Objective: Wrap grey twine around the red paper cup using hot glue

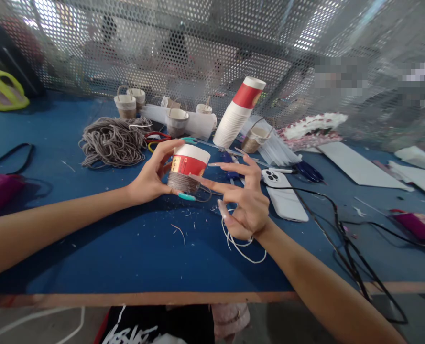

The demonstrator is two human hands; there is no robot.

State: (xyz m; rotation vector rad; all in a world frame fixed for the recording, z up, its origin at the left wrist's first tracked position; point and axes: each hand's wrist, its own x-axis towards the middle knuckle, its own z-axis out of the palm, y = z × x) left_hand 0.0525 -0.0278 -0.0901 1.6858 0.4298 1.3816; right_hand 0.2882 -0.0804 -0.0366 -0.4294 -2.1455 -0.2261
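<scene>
The left grip [151,174] is clamped on a paper cup [192,165], thumb beneath and fingers over the top; the cup hangs above the tabletop [126,258], between the two grips. The right grip [246,205] has its fingers spread apart, the index tip reaching the cup's side. If the left grip squeezes too hard, the thin wall could buckle; if it slackens, the cup could tip and the wound cord [181,184] slide off its base. A long nail on the right grip could catch a turn, and the loose strand [209,193] just beside the cup could snag. White string [250,260] looped below the right grip might tangle with it.

The cup is slightly tilted, white at the top, red with yellow print in the middle, its lower part wrapped in grey-brown rows. Beyond the left grip lies a heaped cord bundle [114,143]; beyond the right grip leans a cup stack [235,114].
</scene>
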